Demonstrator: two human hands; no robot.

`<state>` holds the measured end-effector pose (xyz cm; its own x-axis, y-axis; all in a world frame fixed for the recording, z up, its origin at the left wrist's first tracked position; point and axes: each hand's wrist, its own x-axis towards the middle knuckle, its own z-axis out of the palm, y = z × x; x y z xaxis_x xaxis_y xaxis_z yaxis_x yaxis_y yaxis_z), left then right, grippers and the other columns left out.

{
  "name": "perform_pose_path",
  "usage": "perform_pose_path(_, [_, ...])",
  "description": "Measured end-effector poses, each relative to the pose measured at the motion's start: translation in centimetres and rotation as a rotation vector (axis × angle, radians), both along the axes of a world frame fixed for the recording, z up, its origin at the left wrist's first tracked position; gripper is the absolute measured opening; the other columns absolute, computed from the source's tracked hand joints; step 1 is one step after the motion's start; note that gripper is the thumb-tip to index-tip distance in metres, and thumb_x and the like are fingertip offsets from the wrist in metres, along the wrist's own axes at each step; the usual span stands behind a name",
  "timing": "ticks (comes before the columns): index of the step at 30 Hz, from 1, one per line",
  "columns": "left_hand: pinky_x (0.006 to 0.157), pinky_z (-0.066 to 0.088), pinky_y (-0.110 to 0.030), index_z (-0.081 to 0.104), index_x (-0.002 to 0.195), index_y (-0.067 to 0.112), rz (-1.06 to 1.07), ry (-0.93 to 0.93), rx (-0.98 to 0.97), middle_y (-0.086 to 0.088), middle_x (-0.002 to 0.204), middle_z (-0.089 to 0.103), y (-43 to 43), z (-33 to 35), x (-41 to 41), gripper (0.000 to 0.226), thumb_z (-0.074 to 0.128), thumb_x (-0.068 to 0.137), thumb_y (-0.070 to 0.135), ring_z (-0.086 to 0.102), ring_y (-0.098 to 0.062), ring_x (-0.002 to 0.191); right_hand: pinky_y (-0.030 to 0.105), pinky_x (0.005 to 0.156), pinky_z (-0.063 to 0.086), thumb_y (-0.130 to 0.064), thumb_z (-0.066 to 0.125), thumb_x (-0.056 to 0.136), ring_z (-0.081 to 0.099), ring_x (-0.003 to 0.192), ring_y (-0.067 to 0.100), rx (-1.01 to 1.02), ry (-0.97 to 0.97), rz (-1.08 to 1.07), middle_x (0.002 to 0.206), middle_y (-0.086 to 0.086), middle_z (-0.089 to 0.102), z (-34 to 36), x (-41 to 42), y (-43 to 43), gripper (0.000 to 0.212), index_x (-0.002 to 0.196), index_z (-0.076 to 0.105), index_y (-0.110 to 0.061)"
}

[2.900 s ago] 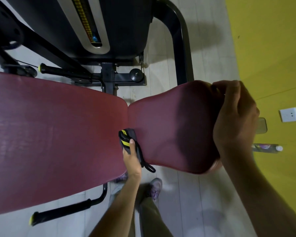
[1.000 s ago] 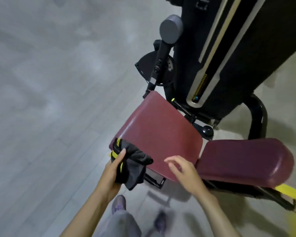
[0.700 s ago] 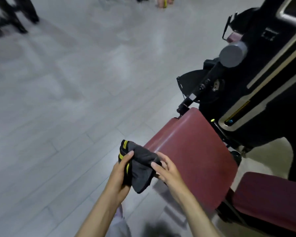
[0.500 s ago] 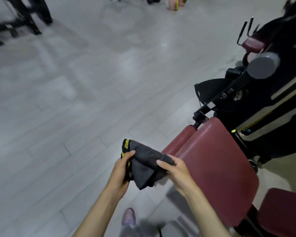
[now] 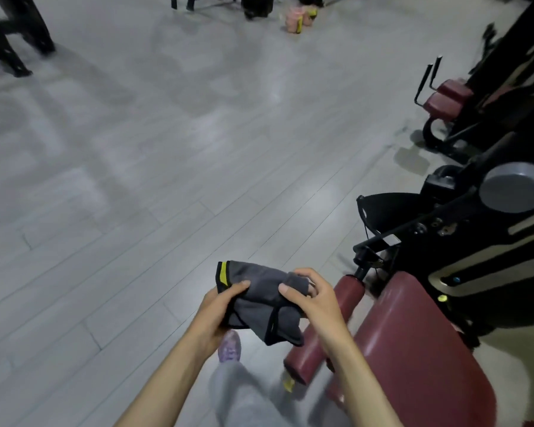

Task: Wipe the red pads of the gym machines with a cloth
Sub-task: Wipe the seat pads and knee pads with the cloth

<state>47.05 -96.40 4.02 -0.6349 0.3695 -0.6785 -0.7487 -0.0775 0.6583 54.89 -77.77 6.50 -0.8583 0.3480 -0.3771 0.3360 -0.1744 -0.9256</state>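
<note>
Cloth (image 5: pixel 261 300) refold step: left hand (image 5: pixel 218 312) and right hand (image 5: pixel 313 298) fingers pinch its ends, left of red roller pad (image 5: pixel 324 328). Next: press onto pad, wipe.

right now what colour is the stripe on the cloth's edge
Yellow, on a dark grey cloth; head view.

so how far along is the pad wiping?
Done, apparently: the grey cloth was on this machine's red seat pad seconds ago and is now off it. In hand: left hand and right hand both grip it in mid-air, seemingly refolding. Left: maybe the roller pad beside the seat, and the far red pads on the next machine.
</note>
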Motion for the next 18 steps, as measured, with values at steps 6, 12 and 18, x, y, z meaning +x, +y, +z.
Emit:
perform_pose_path(6, [0.077, 0.057, -0.04, 0.064, 0.123, 0.002, -0.088, 0.014, 0.04, -0.02, 0.115, 0.073, 5.2, 0.0, -16.3, 0.052, 0.07, 0.073, 0.016, 0.069, -0.03, 0.099, 0.029, 0.076, 0.053, -0.008, 0.071, 0.092, 0.071, 0.093, 0.017, -0.188, -0.013, -0.123, 0.105, 0.007, 0.076, 0.8, -13.9, 6.3, 0.022, 0.112, 0.072, -0.015])
perform_pose_path(12, [0.093, 0.052, -0.045, 0.064, 0.123, 0.004, -0.168, 0.112, 0.105, -0.022, 0.121, 0.07, 11.7, 2.9, -30.7, 0.033, 0.062, 0.091, 0.007, 0.069, -0.033, 0.107, 0.034, 0.085, 0.059, -0.009, 0.076, 0.09, 0.074, 0.098, 0.025, -0.018, 0.081, -0.188, 0.104, 0.01, 0.077, 3.7, -25.6, 12.4, 0.02, 0.11, 0.073, -0.013])
perform_pose_path(18, [0.107, 0.047, -0.049, 0.065, 0.131, 0.009, -0.423, 0.191, 0.143, -0.012, 0.127, 0.071, 19.5, 4.2, -43.4, 0.035, 0.06, 0.099, 0.02, 0.066, -0.031, 0.12, 0.032, 0.073, 0.058, -0.009, 0.078, 0.088, 0.074, 0.092, 0.02, 0.197, 0.091, -0.404, 0.095, 0.002, 0.078, 3.6, -36.5, 20.2, 0.016, 0.099, 0.078, -0.021])
